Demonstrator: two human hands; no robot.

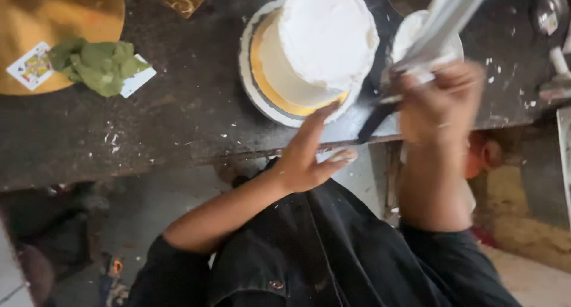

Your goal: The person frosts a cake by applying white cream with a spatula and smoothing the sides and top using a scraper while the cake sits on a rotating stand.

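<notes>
Fingers of our left hand [306, 155] are spread flat and released, the tips laid against the near rim of the round cake stand [250, 75], gripping nothing. Our right hand [437, 102] is clenched around a long metal spatula [446, 18] whose blade slants up toward the far right; the picture is blurred there, so we judge rather than see that cream clings to the blade near the fist. Between the two hands, on the stand, sits the white frosted cake [324, 39] on its gold board [270, 84], close to the front edge of the dark worktop [178, 105]. Just behind the blade stands a white bowl of cream [410, 36]. To smooth the sides well, we would say the left fingertips should only nudge the rim, turning the stand in an even sweep, while the right wrist locks the blade upright and lightly against the frosting, so the turning does the work and not the pressing. We would also wipe the blade before it meets the cake, since crumbs and white flecks are scattered over the worktop. Further off to the left lie a crumpled green cloth [95, 63], a playing card [30, 66] and a large gold cake board [53, 21], well clear of both hands.
</notes>
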